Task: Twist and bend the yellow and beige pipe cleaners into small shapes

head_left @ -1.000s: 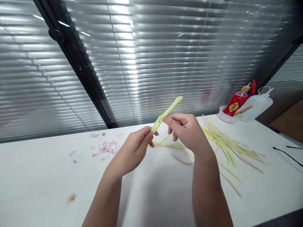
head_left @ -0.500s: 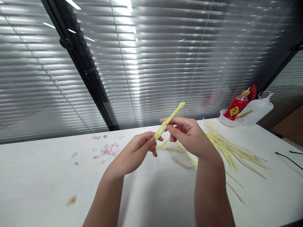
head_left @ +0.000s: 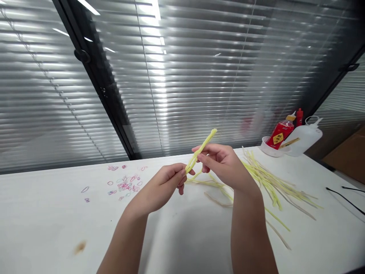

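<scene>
Two hands meeting in middle of frame, above white table. Left hand pinching bottom of yellow fuzzy stick. Right hand pinching same stick a bit higher. Stick pointing up and right. More yellow sticks lying at right on table. Tiny colored rings lying at left. Red bottle and white bottle standing at far right.

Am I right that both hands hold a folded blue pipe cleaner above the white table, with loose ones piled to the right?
Not quite: the pipe cleaner is yellow, not blue, as the head view shows. The left hand and right hand pinch it above the white table, loose ones to the right.
</scene>
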`<state>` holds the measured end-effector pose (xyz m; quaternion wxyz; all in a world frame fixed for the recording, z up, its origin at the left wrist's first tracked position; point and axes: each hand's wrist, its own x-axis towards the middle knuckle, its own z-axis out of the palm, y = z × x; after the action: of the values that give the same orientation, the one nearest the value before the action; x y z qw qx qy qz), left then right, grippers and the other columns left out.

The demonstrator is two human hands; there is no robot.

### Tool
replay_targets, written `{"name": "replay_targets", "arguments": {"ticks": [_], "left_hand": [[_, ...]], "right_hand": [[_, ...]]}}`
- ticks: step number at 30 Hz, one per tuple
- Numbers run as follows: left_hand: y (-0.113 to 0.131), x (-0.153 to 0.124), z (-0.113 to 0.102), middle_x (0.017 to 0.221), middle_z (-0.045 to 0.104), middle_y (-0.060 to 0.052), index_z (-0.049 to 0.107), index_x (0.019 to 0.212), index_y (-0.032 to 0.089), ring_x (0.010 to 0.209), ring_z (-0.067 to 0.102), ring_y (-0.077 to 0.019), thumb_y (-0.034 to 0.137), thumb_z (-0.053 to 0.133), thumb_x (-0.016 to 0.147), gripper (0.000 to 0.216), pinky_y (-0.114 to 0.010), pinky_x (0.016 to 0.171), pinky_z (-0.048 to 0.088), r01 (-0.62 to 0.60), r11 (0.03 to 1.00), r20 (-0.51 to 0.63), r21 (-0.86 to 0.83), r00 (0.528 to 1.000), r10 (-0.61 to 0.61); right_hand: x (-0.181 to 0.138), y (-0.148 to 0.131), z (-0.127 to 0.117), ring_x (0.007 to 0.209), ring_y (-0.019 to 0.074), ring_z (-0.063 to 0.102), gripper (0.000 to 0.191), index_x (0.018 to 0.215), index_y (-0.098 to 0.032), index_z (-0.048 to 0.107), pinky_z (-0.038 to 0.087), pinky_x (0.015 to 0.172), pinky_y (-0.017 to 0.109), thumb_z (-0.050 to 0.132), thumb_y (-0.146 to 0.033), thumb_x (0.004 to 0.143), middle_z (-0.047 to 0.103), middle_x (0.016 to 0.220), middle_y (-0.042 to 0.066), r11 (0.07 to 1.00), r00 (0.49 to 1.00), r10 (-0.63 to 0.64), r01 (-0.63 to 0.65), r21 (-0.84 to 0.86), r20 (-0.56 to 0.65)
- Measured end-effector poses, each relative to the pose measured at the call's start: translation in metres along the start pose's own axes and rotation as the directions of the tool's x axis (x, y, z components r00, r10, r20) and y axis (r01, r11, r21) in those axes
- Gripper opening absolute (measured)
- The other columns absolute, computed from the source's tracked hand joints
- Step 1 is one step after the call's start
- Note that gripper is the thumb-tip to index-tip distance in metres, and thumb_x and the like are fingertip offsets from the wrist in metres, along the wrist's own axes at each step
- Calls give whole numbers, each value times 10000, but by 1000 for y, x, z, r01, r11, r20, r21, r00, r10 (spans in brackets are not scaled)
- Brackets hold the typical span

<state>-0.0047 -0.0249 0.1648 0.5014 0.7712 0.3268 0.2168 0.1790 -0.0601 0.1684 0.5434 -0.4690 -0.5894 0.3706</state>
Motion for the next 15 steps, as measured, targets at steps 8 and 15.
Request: {"name": "replay_targets", "arguments": {"ticks": [8,15], "left_hand": [[-5,3,6,702,506,-14,449,648,195,657,501,-148,414,364,878,329,-306,650,463,15,999,-61,29,998,-13],[-4,5,7,734,489,-11,516,721,191,701,512,-143,392,371,884,297,-337,745,500,8,1000,-52,-26,999,-10]], "right_hand": [[4,5,3,549,101,534,212,884,-195,659,473,538,242,574,-376,814,627,773,18,995,995,-13,2,-103,-103],[9,11,9,476,90,467,194,763,-196,583,367,462,232,512,-363,831,610,744,3,938,970,-85,2,-347,-227]]}}
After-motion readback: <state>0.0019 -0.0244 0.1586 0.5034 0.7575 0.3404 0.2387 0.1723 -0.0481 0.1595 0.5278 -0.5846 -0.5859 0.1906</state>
